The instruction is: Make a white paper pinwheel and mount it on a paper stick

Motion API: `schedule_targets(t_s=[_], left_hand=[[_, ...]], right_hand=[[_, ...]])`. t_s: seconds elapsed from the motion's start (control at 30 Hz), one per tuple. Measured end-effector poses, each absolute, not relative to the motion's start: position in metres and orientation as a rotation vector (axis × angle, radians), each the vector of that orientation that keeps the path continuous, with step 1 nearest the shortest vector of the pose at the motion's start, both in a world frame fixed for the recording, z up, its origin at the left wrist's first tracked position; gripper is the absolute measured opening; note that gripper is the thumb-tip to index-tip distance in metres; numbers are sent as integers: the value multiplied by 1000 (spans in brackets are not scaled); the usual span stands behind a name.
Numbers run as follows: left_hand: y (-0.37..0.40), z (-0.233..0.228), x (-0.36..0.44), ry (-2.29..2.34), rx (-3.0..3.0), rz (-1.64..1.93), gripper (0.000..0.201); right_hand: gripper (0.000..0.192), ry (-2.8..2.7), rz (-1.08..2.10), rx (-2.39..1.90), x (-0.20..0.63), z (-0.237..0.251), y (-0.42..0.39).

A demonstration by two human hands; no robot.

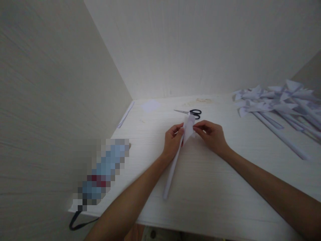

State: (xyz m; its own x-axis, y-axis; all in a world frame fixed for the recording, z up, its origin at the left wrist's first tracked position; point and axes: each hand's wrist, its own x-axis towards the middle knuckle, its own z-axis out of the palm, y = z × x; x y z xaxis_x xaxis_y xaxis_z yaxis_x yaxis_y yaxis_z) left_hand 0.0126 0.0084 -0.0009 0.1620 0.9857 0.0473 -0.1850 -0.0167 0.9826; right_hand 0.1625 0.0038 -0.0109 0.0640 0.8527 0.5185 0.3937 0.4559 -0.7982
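My left hand [175, 139] is closed around the upper part of a rolled white paper stick [171, 177], whose lower end slants down toward the table's front edge. At the top of the stick is a folded piece of white paper [188, 131], partly covered by my fingers. My right hand [209, 134] pinches the right edge of this folded paper between thumb and fingertips. Just behind the paper lies a pair of scissors [194, 113] with black handles, its blades pointing left.
White paper pinwheels [273, 100] on rolled sticks are heaped at the right. A flat paper square [150, 105] and a folded paper strip [126, 114] lie at the back left. A blurred-out blue object [107, 170] with a black strap rests at the left edge. Walls enclose the table [213, 194].
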Motion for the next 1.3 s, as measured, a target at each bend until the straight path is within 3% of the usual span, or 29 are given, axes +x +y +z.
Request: schedule_targets(t_s=[0.23,0.47,1.3], left_hand=[[13,-4,11,956,1162,1158,39],[15,-2,13,1024,994,1185,22],[10,1,12,1081,1188,1203,11]], right_hand=[[7,-1557,399,-1162,162,-12,3],[7,-1690,207,-1217,159,-4,-1],[13,-1772,271,-1181,158,-6,-5]])
